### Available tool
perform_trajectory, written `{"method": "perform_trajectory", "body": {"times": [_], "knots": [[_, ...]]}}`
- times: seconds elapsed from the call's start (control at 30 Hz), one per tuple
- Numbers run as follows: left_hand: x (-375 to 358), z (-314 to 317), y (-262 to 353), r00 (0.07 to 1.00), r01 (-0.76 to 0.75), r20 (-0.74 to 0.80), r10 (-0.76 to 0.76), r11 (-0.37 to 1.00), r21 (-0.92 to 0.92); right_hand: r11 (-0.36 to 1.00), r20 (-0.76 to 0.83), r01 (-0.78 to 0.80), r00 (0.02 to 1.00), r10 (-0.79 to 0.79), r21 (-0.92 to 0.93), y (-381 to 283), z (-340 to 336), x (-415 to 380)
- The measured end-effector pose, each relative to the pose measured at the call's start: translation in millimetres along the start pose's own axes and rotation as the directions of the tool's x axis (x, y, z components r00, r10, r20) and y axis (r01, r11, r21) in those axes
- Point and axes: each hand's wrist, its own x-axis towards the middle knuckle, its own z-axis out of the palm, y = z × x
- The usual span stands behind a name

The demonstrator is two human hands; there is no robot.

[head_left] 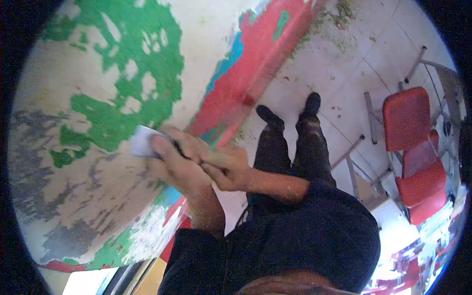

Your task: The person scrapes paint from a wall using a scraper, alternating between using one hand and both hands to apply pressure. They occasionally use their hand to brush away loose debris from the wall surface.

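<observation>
A paint scraper with a pale, broad blade (141,141) is pressed to the painted wall (93,191), its edge beside a patch of green paint (157,83). My left hand (179,160) is closed round the scraper near its blade, the thumb lying on it. Farther back, my right hand (228,169) is wrapped round the handle end, which the fingers mostly hide. Both hands are somewhat blurred. Around the blade the wall shows bare beige and grey areas, with ragged green paint above.
A red band (250,73) runs along the wall's lower part. Flakes of paint (339,19) litter the tiled floor (359,88) near my shoes (310,105). Red chairs (407,118) and a table (393,219) stand on the right.
</observation>
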Motion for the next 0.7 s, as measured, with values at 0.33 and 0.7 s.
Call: {"method": "perform_trajectory", "body": {"times": [0.33, 0.7], "knots": [[-3.4, -3.4, -38.4, 0.985, 0.17, 0.027, -0.171, 0.985, 0.042, 0.975, 0.075, -0.211, 0.973, 0.216, -0.067, 11.2, -28.7, -22.1], [2.0, -4.8, -37.3, 0.989, 0.072, 0.133, -0.067, 0.997, -0.033, 0.984, 0.057, -0.17, 0.984, 0.167, 0.046, 21.4, -22.1, -16.4]]}}
